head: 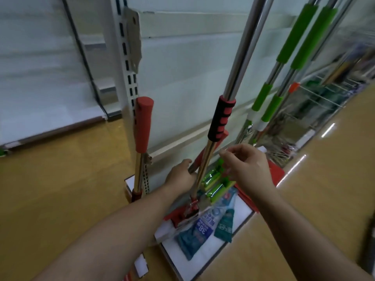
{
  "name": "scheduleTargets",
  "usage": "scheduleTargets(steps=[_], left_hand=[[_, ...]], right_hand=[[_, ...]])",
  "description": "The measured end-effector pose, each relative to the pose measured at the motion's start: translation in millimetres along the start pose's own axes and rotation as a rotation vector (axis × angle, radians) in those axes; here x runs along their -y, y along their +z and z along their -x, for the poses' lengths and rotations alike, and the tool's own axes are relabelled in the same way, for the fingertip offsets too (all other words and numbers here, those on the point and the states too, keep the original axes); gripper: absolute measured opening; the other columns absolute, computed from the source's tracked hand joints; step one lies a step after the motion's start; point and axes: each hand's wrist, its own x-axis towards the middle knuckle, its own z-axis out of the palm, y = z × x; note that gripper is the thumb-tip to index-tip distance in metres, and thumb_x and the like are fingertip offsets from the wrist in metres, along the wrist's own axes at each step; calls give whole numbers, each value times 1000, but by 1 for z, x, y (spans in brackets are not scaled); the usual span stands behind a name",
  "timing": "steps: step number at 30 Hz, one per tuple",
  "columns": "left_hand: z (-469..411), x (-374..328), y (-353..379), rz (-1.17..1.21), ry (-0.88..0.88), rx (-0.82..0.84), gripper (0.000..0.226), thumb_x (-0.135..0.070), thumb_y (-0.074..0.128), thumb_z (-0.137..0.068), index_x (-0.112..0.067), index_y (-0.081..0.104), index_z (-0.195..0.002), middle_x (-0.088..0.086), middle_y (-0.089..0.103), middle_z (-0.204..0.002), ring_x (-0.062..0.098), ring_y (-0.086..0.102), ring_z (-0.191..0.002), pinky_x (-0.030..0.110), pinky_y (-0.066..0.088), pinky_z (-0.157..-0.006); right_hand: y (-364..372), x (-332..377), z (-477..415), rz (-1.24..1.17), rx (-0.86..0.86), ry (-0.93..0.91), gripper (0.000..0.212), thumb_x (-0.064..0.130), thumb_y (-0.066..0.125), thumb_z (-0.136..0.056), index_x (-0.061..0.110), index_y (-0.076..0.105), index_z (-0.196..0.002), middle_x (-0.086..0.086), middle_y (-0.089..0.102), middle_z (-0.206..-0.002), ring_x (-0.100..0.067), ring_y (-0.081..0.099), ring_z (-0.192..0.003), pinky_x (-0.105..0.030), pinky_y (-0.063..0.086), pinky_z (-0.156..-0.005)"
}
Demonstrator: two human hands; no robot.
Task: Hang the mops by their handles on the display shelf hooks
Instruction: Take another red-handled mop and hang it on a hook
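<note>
- A mop with a steel pole and a black-and-red foam grip is standing nearly upright at the foot of a white display shelf, its red squeeze head resting on the white base board by the floor.
- The left hand is reaching in low beside the pole, fingers curled at the red lever bar just behind it; whether it is truly gripping is not clear from this angle.
- The right hand is hovering just right of the pole, half open, thumb and forefinger drawn close together; it is touching nothing that can be made out.
- A second mop, with a red handle cap, is standing to the left against the slotted shelf upright.
- Green wrapped packs and blue and teal labelled sleeves are lying on the base board around the mop head.
- Further right, poles with green foam grips are leaning along the shelf, with wire racks blurred beyond.
- A wooden-toned floor is stretching out on both sides, and a dark cable is running down the wall at left.
</note>
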Motion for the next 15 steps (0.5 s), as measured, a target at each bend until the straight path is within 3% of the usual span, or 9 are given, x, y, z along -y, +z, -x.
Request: scheduleTargets(steps=[4,11,15], left_hand=[[-4,2,-2,-42,27,19,23,-33,55,-98,-23,63,-117,7,72,-110,30,68,-99,44,57,-90],[11,18,-15,-9,64,-33,23,-32,55,-101,-21,64,-119,9,72,-110,30,67,-101,43,57,-88],[22,26,-24,1,91,-47,23,-33,54,-101,-24,63,-121,8,72,-111,29,68,-101,45,57,-89]], right_hand=[[7,-3,3,27,12,42,15,27,72,-95,12,71,-94,-6,74,-76,-9,70,-56,-33,59,-61],[31,3,3,82,60,35,12,29,70,-96,20,77,-93,-3,77,-77,-14,74,-63,-37,63,-66],[42,0,-2,153,106,78,17,32,68,-98,19,78,-103,1,79,-82,-15,76,-69,-36,65,-65]])
